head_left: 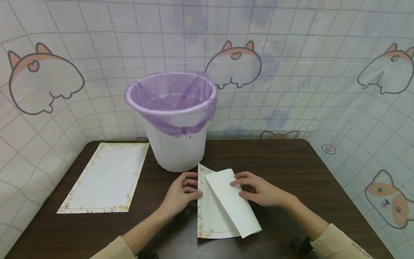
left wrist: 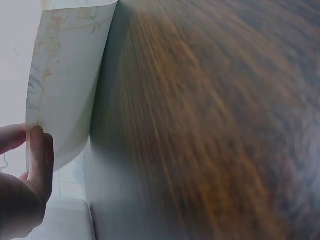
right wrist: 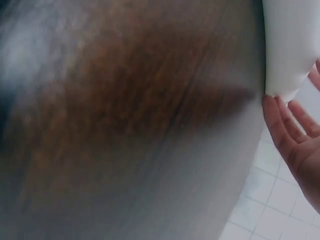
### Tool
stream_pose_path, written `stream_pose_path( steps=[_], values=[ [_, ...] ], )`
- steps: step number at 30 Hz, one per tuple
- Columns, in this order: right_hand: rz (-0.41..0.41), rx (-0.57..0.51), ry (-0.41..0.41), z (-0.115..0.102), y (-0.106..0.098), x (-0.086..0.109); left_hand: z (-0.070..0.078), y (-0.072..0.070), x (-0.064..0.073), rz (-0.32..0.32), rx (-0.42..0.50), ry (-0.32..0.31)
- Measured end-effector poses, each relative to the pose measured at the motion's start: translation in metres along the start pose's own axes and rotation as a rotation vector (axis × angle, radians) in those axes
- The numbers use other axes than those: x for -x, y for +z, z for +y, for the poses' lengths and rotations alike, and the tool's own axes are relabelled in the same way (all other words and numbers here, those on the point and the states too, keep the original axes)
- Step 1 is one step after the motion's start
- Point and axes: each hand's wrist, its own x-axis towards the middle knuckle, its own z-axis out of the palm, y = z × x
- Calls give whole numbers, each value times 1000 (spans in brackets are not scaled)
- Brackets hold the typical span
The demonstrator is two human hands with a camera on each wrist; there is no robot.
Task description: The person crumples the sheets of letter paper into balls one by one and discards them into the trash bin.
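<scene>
A sheet of paper (head_left: 211,212) with a leafy floral border lies in front of me, its right part folded over at a slant so the plain white back (head_left: 234,205) faces up. My left hand (head_left: 181,194) pinches its left edge between thumb and fingers. In the left wrist view that edge (left wrist: 70,65) stands up off the table, and the thumb lies against its printed face. On the folded side, my right hand (head_left: 255,189) holds the flap near its rounded fold, fingertips on the white back. The right wrist view shows fingertips at the curved fold (right wrist: 287,45).
A second bordered sheet (head_left: 105,180) lies flat on the left of the dark wooden table (head_left: 284,162). Behind the hands stands a white bin (head_left: 179,151) lined with a purple bag (head_left: 181,124). A patterned wall covering (head_left: 291,90) encloses the table's back and sides.
</scene>
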Motion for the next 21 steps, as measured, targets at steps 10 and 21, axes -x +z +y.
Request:
stream_pose_path(
  steps=[10,21],
  values=[
    [-16,94,43,-4,3,2,-5,5,-2,9,50,-74],
    [-13,224,93,-6,10,-2,-8,18,-5,-50,242,-169]
  ],
)
